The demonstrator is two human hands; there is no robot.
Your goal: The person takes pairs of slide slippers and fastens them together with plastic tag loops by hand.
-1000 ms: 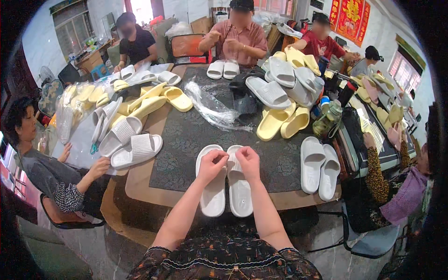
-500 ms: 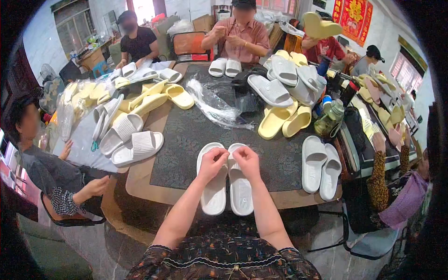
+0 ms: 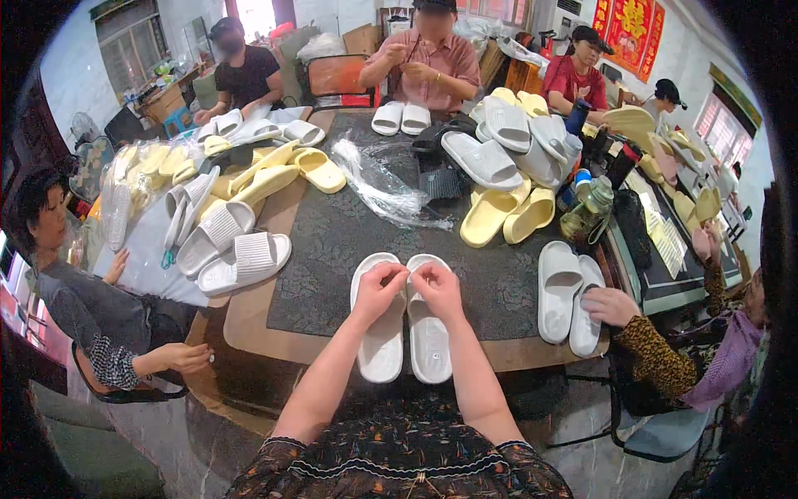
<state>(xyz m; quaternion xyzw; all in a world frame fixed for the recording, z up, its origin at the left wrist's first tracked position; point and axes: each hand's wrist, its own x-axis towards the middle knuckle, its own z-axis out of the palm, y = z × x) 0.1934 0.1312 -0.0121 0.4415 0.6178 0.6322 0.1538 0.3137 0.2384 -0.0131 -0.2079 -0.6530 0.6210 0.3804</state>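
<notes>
In front of me, a pair of pale grey slippers, the left slipper [image 3: 381, 351] and the right slipper [image 3: 430, 353], lies side by side at the table's near edge, toes pointing away. My left hand [image 3: 380, 291] and my right hand [image 3: 436, 291] are held close together over the toe ends, each closed in a pinch. Whatever is between the fingertips is too small or hidden to make out. My hands cover much of the slippers' straps. A co-worker's hand [image 3: 611, 307] in a leopard-print sleeve touches another grey pair [image 3: 561, 291] to my right.
Grey and yellow slippers lie heaped at the left [image 3: 241, 241] and back right [image 3: 499, 166]. Clear plastic ties [image 3: 374, 187] sit mid-table on a dark mat [image 3: 332, 266]. A green-tinted jar [image 3: 587, 212] and bottles stand at the right. Several people sit around the table.
The co-worker at the right has brought a hand over to the grey pair. At the back right, a raised yellow slipper has come down. My hands stay in place.
</notes>
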